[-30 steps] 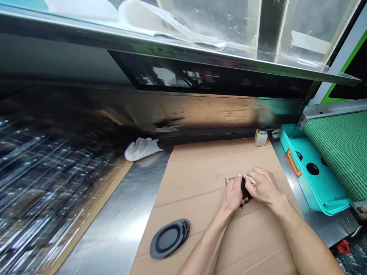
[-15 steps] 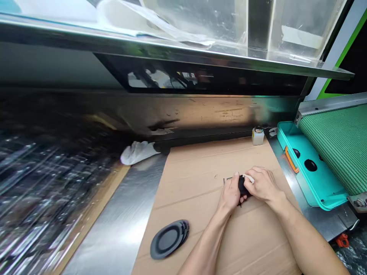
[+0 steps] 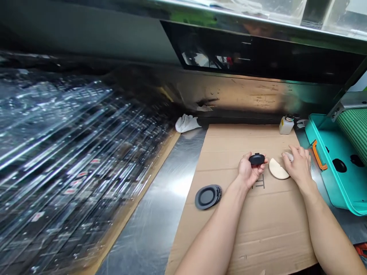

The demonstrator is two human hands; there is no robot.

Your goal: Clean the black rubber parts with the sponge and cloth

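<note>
My left hand (image 3: 249, 171) is palm up, its thumb and fingers closed around a small black oval case (image 3: 257, 159) with a tab at its top edge. My right hand (image 3: 299, 164) is over the cardboard to the right, with a small whitish piece (image 3: 289, 156) between thumb and fingers; its kind is unclear. Just left of those fingers lies a cream half-round pad (image 3: 277, 170) with a notch in its straight edge. Dark grey oval trays (image 3: 207, 197) rest in a staggered stack left of my forearm.
A cardboard sheet (image 3: 223, 149) covers part of the metal bench (image 3: 160, 198). At the back stands a white bottle (image 3: 286, 125). A teal bin (image 3: 335, 187) with an orange clip holds black pieces beside a green conveyor belt (image 3: 357, 122). Plastic-wrapped goods (image 3: 86, 152) fill the left; a white glove (image 3: 186, 123) lies nearby.
My hands have moved apart: the left keeps the black oval case, while the right has shifted right with the whitish piece. The cream pad now shows. The camera view has turned left.
</note>
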